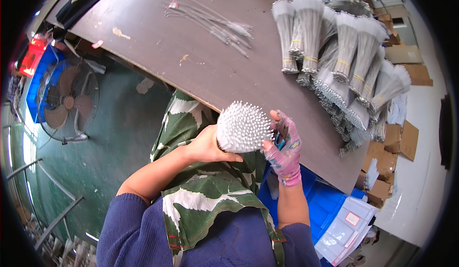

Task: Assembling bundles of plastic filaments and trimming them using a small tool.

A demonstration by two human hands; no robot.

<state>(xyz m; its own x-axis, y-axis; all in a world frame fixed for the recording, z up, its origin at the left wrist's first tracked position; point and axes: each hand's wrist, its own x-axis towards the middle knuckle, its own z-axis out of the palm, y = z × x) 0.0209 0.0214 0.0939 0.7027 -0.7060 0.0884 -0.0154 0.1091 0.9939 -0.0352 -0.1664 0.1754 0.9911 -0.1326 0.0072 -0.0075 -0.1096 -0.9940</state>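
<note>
Brown worktop (229, 71) angles across a green-floored workshop, a caged fan (69, 102) standing off to the left and cardboard boxes (385, 164) beyond the far right edge. Finished work, by the look of it, is heaped at the table's right: many bundles of slender wire brushes (351, 42), pale tips fanned out, several cinched with yellow bands (343, 62). One more bundle (245, 126) is in hand just off the table's near edge, above the worker's lap, its white-dotted end turned up toward the camera; no band shows on it, so it may be unfinished. A scatter of loose brushes (210, 26), ungathered, lies toward the far side. The bare left hand (205, 145) clasps the bundle from the left and below, thumb stretched along its underside, elbow bent outward. Opposite, the right hand (284, 147), in a pink patterned glove with bare fingertips, rises nearly upright beside the bundle, fingers curled around a small blue tool (281, 143), though its kind is too hidden to tell.
</note>
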